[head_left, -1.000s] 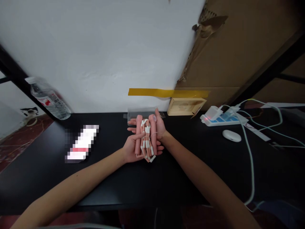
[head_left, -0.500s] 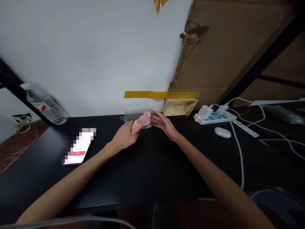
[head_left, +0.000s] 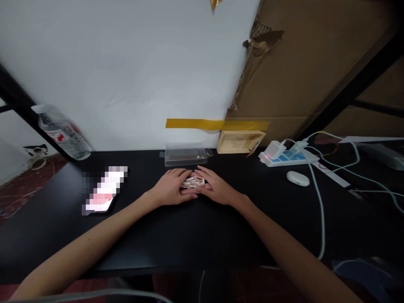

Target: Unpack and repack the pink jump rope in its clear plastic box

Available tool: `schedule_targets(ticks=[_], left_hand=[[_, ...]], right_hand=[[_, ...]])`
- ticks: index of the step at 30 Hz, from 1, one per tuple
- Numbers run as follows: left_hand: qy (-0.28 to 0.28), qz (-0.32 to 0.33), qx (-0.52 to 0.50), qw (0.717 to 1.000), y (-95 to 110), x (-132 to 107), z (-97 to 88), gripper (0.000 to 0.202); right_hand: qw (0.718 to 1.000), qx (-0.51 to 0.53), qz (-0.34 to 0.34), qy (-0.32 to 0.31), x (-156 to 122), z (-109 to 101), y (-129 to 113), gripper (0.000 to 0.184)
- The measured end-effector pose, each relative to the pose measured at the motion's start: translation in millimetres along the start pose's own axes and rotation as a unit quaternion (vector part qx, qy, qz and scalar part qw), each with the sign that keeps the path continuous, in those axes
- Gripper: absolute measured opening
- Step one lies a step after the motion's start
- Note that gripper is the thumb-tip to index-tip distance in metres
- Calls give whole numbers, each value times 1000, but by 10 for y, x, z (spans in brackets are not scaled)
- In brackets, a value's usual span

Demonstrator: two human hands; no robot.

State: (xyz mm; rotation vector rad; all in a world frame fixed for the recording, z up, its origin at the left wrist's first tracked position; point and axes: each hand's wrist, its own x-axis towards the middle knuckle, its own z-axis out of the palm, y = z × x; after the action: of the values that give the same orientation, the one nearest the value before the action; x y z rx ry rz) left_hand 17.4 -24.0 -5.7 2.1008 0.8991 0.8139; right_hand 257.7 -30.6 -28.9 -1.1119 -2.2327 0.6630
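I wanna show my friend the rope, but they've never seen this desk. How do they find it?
Start with the black desk, below the white wall. In front of the clear box, find the left hand and the right hand, with the rope between them. It's the only bundle of little white and pinkish pieces there.

black table (head_left: 148, 240) lower half | phone (head_left: 104, 191) left | bottle (head_left: 67, 136) far left | clear box (head_left: 185, 156) center | beaded rope (head_left: 193, 182) below box | wood tray (head_left: 241, 142) right of center | power strip (head_left: 292, 158), white case (head_left: 298, 179), cables (head_left: 320, 214) right
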Motion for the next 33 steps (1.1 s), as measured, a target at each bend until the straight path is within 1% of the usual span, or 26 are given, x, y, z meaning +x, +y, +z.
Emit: schedule_targets(ticks=[1, 3, 5, 8, 11, 13, 15, 17, 19, 21, 23, 25, 26, 27, 28, 30, 31, 33], left_hand=[[-2, -2, 2, 1000, -18, -23, -48, 60], [12, -23, 12, 1000, -74, -76, -118, 57], [24, -44, 14, 999, -139, -124, -128, 57], [44, -39, 8, 998, -188, -145, -32, 54], [44, -19, -5, 999, -150, -95, 110, 48], [43, -8, -22, 999, -105, -46, 191, 51], [45, 3, -31, 999, -74, -3, 258, 56], [42, 8, -2, 999, -67, 23, 308, 61], [36, 7, 81, 996, -82, 36, 326, 64], [29, 20, 186, 982, -113, 49, 293, 63], [35, 58, 269, 961, -158, 77, 200, 60], [63, 99, 321, 940, -224, 123, 67, 57], [70, 105, 338, 933, -263, 149, -5, 56], [69, 97, 349, 930, -306, 175, -74, 55], [58, 80, 357, 929, -347, 197, -136, 55], [10, 60, 378, 924, -413, 226, -230, 54], [-8, 64, 388, 919, -431, 231, -260, 54], [-14, 78, 406, 910, -429, 227, -291, 53]], right_hand=[[1000, 0, 3, 0, -6, 5, -5, 65], [1000, -2, 7, -2, -12, 8, -23, 65], [1000, 0, 9, -6, -9, 4, -45, 66], [1000, 7, -8, -3, 7, -1, -69, 66], [999, -6, -38, -8, 20, -14, -75, 63], [998, -33, -46, -17, 18, -36, -74, 63], [996, -68, -47, -29, 8, -69, -79, 69], [992, -109, -40, -43, -7, -101, -104, 77], [985, -156, -30, -62, -22, -118, -154, 82], [975, -203, -24, -81, -33, -109, -217, 82], [966, -240, -33, -90, -35, -76, -269, 80], [960, -262, -47, -86, -27, -37, -293, 78], [959, -268, -52, -83, -18, -23, -295, 77], [958, -270, -57, -81, -7, -15, -292, 77], [957, -271, -60, -82, 4, -15, -285, 77], [956, -272, -63, -91, 24, -38, -267, 76], [956, -271, -64, -95, 29, -60, -257, 74], [958, -262, -65, -100, 26, -121, -227, 70]])
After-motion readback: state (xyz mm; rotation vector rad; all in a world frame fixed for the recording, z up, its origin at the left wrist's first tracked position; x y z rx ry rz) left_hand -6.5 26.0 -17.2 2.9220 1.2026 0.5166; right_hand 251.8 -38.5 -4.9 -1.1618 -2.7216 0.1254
